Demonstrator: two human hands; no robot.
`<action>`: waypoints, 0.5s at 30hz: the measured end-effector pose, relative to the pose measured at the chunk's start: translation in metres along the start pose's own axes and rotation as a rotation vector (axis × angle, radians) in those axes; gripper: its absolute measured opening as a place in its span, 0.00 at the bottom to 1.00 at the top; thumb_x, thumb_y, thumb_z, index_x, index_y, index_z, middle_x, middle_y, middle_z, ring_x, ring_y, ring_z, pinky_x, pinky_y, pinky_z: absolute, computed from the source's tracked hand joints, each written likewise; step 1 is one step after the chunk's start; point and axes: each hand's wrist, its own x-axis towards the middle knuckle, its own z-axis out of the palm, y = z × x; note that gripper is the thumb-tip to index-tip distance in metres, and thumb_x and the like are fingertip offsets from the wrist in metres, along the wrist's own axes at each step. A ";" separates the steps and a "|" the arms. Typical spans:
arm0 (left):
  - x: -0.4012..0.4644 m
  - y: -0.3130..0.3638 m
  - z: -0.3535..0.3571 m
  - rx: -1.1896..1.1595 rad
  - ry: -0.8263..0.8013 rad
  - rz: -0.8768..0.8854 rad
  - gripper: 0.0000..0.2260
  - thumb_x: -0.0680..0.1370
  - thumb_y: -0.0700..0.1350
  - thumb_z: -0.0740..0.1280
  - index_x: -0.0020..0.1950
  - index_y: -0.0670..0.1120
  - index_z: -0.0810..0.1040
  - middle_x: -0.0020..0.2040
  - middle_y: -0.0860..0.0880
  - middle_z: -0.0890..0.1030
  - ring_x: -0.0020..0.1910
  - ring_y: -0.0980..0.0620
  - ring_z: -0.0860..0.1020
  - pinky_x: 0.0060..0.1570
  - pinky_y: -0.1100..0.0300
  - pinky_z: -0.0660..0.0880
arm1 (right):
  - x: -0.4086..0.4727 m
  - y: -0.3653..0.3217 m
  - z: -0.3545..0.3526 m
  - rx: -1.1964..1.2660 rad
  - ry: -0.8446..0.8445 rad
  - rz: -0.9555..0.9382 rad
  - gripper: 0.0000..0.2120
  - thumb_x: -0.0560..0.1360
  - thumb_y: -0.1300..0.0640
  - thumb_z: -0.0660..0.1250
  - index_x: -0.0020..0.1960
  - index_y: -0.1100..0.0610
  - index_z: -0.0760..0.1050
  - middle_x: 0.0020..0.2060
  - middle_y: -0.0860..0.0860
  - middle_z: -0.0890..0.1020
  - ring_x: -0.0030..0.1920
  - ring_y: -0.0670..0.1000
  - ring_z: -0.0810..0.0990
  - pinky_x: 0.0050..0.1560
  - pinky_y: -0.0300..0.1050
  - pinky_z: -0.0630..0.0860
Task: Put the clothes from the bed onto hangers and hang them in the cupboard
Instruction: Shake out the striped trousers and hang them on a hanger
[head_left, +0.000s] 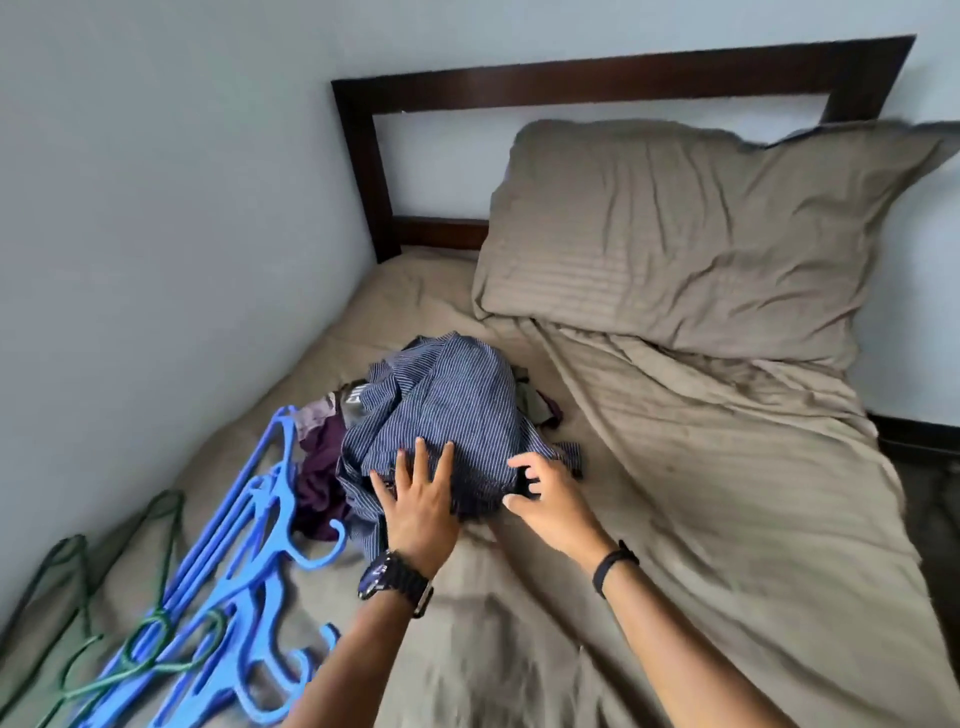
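A crumpled dark blue pinstriped shirt (441, 410) tops a small heap of clothes on the bed (675, 493). A purple garment (322, 478) and a grey one lie under it on the left. My left hand (415, 499) lies flat on the near edge of the striped shirt, fingers spread. Just right of it, my right hand (545, 493) reaches the shirt's near right edge with fingers loosely curled and spread; no grip on the cloth shows. Several blue plastic hangers (244, 545) and dark green wire hangers (130, 623) lie on the bed at the left.
A taupe pillow (701, 234) leans against the dark wooden headboard (363, 156) at the far end. A pale wall runs along the bed's left side. A rumpled taupe cover spreads over the right half. Dark floor shows past the right edge.
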 end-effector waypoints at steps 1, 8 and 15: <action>0.001 -0.008 0.003 -0.063 -0.038 0.027 0.39 0.76 0.50 0.65 0.78 0.55 0.41 0.79 0.47 0.42 0.77 0.45 0.48 0.72 0.37 0.47 | 0.004 -0.003 0.006 -0.009 -0.041 0.035 0.22 0.71 0.61 0.70 0.64 0.53 0.72 0.60 0.56 0.72 0.58 0.54 0.74 0.61 0.41 0.70; -0.009 -0.036 0.011 -0.340 -0.021 0.154 0.35 0.76 0.50 0.66 0.78 0.50 0.51 0.77 0.48 0.55 0.75 0.47 0.58 0.73 0.51 0.56 | 0.014 -0.013 0.024 0.369 0.001 0.177 0.18 0.74 0.65 0.68 0.63 0.62 0.74 0.50 0.50 0.76 0.51 0.47 0.74 0.49 0.34 0.70; -0.003 -0.035 -0.006 -0.248 0.260 0.179 0.36 0.64 0.55 0.76 0.69 0.50 0.69 0.66 0.42 0.70 0.62 0.38 0.70 0.60 0.42 0.67 | 0.002 -0.033 0.003 0.530 0.146 0.113 0.11 0.73 0.68 0.67 0.46 0.53 0.74 0.45 0.56 0.76 0.43 0.51 0.74 0.40 0.41 0.70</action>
